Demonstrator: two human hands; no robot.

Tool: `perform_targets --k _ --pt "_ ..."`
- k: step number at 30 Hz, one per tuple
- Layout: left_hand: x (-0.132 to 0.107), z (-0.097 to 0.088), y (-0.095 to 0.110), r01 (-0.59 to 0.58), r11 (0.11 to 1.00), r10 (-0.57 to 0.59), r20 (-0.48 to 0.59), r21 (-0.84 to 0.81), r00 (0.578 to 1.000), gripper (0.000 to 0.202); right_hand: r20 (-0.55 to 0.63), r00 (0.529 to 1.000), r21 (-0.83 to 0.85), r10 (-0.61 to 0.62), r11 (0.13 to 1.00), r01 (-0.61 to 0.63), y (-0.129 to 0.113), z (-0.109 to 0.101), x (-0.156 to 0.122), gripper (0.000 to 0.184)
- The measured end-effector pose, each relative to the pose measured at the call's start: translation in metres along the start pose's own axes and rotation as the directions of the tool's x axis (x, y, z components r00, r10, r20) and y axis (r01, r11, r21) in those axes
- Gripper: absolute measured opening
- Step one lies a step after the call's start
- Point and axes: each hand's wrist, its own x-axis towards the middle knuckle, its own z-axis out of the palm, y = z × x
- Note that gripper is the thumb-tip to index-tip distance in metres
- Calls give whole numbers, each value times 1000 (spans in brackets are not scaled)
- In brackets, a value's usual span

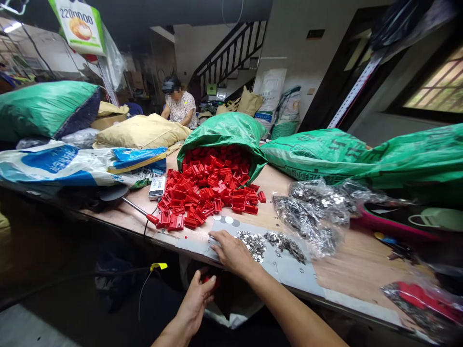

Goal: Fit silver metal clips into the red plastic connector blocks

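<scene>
My left hand is below the table's front edge, its thumb and fingers closed on a red plastic piece, mostly hidden by the fingers. Over the grey mat my right hand is palm down, fingers reaching left and slightly apart. No object shows in it; its underside is hidden. Just right of that hand lies a pile of small shiny metal pieces, with a darker pile of metal pieces beside it. Beyond, a heap of red plastic pieces spills from a green sack.
Clear bags of metal parts lie to the right, near a pink basin. A white device sits left of the red heap. Full green sacks line the back. Behind the table sits another person.
</scene>
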Motion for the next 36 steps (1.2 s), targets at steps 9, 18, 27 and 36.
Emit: perform_targets --k 9,18,27,36 --pt "-9 5 9 -176 972 174 23 155 984 38 -37 997 -87 63 994 -66 -6 11 65 30" --pt "-19 15 32 -646 688 683 6 331 730 62 -138 986 226 94 972 -61 -17 -11 -12 22" --pt "-25 34 25 -573 708 523 238 414 818 36 -54 980 663 192 740 -108 11 -16 -90 18" --pt "-42 57 22 -240 970 228 186 43 956 55 -369 846 -2 384 910 -414 113 -41 -106 18"
